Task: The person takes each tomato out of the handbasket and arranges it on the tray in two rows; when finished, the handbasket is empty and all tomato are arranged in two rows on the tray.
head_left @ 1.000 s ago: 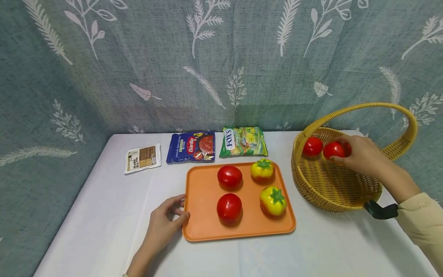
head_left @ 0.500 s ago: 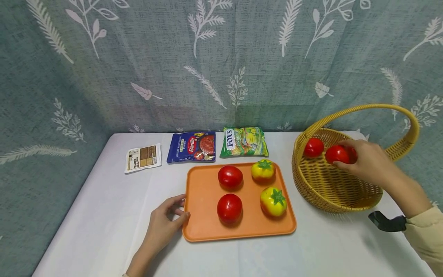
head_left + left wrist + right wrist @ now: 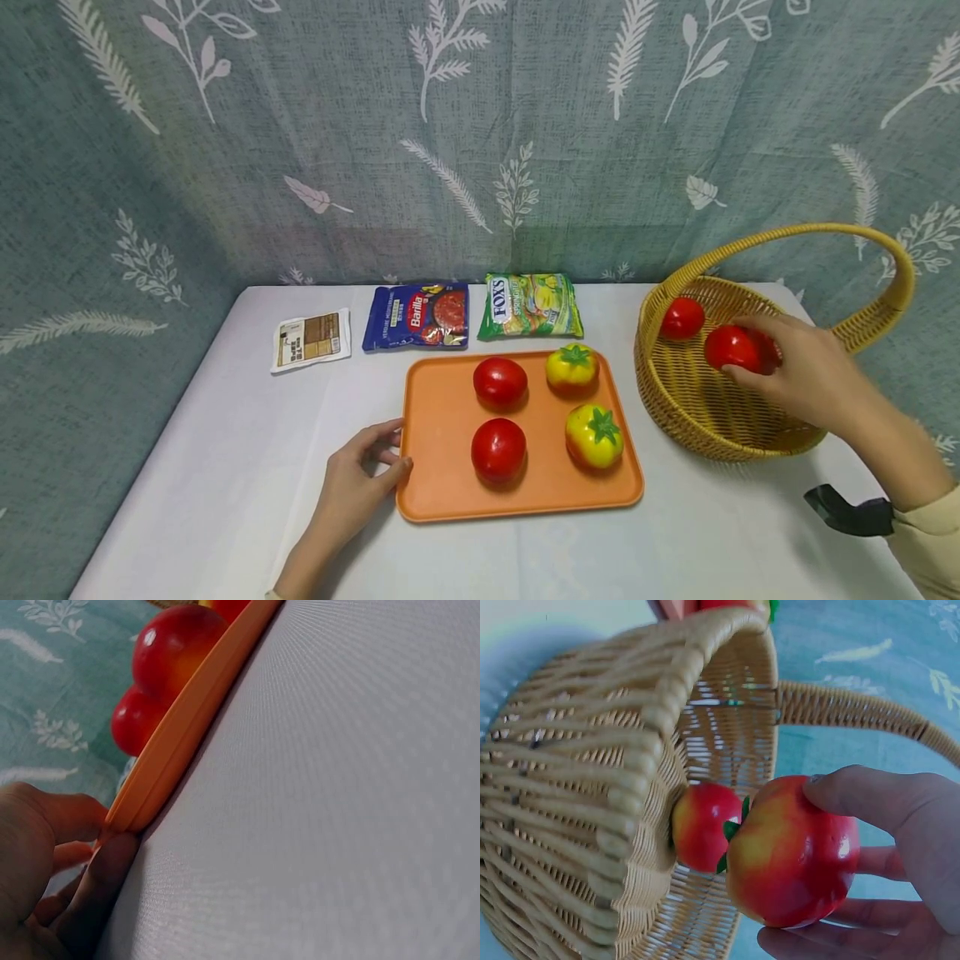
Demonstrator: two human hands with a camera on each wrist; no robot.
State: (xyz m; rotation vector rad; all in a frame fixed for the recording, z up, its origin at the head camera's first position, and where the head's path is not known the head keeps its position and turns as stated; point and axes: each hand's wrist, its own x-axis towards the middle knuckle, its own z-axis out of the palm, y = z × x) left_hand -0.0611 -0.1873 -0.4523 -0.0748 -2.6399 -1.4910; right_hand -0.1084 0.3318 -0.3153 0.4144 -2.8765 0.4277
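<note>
1. The held tomato (image 3: 731, 348), red with a yellow patch, sits between the thumb and fingers of the right hand (image 3: 813, 371), to the left of its palm.
2. That hand grasps it, with the thumb on the near side and fingertips on the far side.
3. In the head view, the tomato appears within the opening of the wicker basket (image 3: 663, 408); whether it touches the basket's floor cannot be told.
4. A second tomato (image 3: 682, 318) lies inside, near the basket's left wall, beyond the held one and to its left.
5. The right forearm (image 3: 892, 450) slants in from the lower right, passing over the basket's near right rim, in front of the handle (image 3: 795, 229).
6. The left hand (image 3: 360, 479) pinches the left rim of the orange tray (image 3: 442, 479), fingers bent, its forearm rising from the bottom edge.
7. On the tray, right of the left hand, rest two red tomatoes (image 3: 498, 450) and, farther right, two yellow tomatoes (image 3: 593, 436) with green tops.
</note>
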